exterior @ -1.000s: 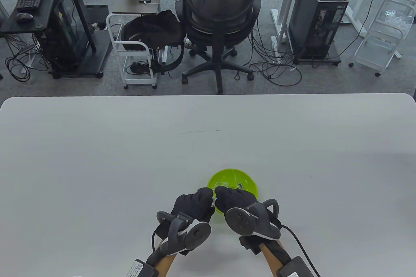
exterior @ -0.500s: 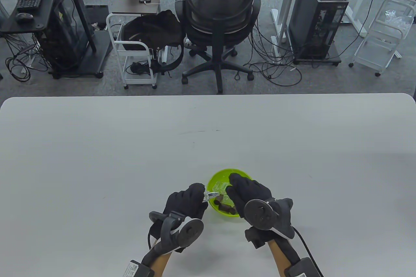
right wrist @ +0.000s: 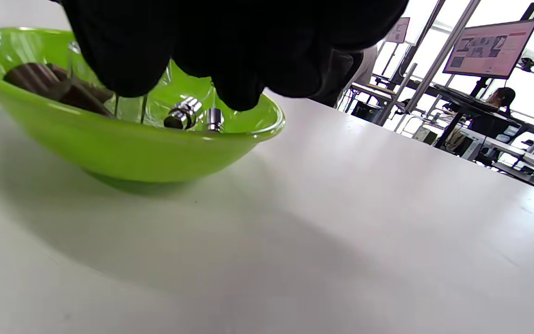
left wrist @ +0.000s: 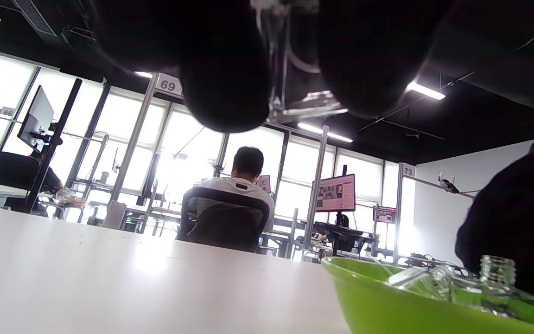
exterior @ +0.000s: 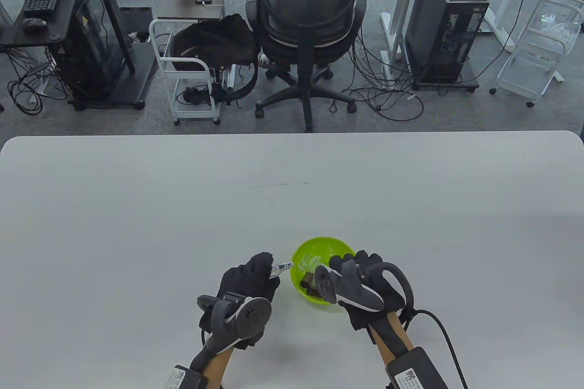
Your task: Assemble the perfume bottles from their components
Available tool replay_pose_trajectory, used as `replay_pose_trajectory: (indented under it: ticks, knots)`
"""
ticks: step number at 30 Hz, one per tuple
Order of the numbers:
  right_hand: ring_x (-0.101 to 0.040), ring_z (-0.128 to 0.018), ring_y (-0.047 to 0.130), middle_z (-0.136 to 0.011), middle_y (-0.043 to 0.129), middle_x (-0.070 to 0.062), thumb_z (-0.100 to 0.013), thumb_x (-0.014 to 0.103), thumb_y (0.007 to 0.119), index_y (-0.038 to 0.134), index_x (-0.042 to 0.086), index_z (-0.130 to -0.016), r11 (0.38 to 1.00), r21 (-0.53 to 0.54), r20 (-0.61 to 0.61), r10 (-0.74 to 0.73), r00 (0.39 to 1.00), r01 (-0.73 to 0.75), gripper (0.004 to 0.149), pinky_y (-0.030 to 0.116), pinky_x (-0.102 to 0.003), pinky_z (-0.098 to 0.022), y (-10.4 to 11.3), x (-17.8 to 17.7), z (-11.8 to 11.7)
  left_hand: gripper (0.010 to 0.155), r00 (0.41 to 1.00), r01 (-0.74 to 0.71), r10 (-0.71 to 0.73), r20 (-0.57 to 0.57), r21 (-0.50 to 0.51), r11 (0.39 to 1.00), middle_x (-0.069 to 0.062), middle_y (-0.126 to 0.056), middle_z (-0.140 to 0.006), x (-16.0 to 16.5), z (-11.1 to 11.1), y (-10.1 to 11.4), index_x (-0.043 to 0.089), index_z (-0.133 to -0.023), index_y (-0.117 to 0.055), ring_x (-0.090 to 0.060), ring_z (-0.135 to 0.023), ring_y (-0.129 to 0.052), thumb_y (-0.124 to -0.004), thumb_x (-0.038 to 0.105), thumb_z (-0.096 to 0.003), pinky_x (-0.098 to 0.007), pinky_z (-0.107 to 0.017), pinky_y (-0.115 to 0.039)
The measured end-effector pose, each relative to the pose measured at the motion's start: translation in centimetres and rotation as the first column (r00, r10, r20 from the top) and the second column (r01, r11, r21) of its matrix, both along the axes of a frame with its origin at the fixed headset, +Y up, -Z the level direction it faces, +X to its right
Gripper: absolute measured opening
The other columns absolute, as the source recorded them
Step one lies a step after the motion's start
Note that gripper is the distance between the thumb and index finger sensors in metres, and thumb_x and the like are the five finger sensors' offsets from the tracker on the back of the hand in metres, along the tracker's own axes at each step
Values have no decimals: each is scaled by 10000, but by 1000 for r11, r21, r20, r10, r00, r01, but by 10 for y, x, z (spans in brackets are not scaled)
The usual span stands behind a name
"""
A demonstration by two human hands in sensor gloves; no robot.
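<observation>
One lime-green plastic bowl (exterior: 302, 286) sits on the white tabletop (exterior: 182, 206) near its front edge, and two gloved hands work at it. The left hand (exterior: 248, 277) is just left of the bowl, its fingertips pinching a small clear-and-silver spray pump part (exterior: 281, 267). This part's long axis lies roughly level, its silver end pointing right toward the bowl rim; in the left wrist view a thin clear tube (left wrist: 285, 55) hangs between the dark fingers (left wrist: 223, 88).

The right hand (exterior: 365, 270) reaches over the bowl's right side, fingers curled downward into it; whether they have closed on anything cannot be told, as the glove hides the fingertips. Inside the bowl, the right wrist view shows two short silver metal collars (right wrist: 188, 113) lying side by side near the far rim, and a cluster of dark brown caps (right wrist: 54, 86) at the near-left side, at least two though the exact count is unclear. A clear glass bottle (left wrist: 475, 287) lies in the bowl with its threaded neck (left wrist: 496, 269) upright in the left wrist view; more clear glass lies beside it, count uncertain.

Beyond the tabletop stands one black mesh office chair (exterior: 310, 19) with a seated person, a white wire cart (exterior: 187, 70) holding a black bag, and a black computer tower (exterior: 445, 24).
</observation>
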State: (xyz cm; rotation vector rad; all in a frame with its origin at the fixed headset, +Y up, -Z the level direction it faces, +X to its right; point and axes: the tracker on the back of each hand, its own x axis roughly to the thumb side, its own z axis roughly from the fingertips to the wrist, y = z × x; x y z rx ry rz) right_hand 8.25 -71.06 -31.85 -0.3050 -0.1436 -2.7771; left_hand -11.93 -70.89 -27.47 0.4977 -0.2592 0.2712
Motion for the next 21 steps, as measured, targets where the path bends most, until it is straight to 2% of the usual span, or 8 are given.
replay_pose_trajectory:
  ticks: [5,12,18,21]
  knots:
    - [-244,-847,854,-1016,839,-9,-524,449,797,672,256,-1024,999,-11,11,47,999,-47,551,669,-565,-720,-11,-7,-7,561,1000,-5,4,-19,-22,1000,-31,-901,-870,-5,-3,-3,238,-927,-643,-161,-545,-1024,-845,455,-450,-323,-538,-838]
    - [-228,-838,856,-1003,846,9,-519,439,808,652,260,-1022,998,8,15,64,998,-64,556,662,-572,-726,-13,-8,-6,562,999,-7,5,-41,-42,999,-33,-902,-869,-10,-6,-6,237,-927,-644,-163,-544,-1024,-846,454,-449,-324,-537,-838]
    - [-250,-853,838,-1018,835,5,-529,457,802,609,228,-1056,998,-11,27,67,997,-67,606,624,-609,-738,-11,-10,-6,561,999,7,-9,-38,-42,999,-31,-901,-870,-8,-6,-7,240,-927,-645,-163,-546,-1024,-846,453,-449,-325,-538,-837]
    - [-267,-866,818,-1036,818,-2,-486,517,810,576,214,-1073,997,-29,40,69,997,-68,701,600,-627,-745,-11,-11,-5,562,999,6,-8,-40,-46,999,-32,-901,-870,-8,-6,-7,239,-927,-644,-163,-546,-1023,-846,454,-449,-324,-538,-837]
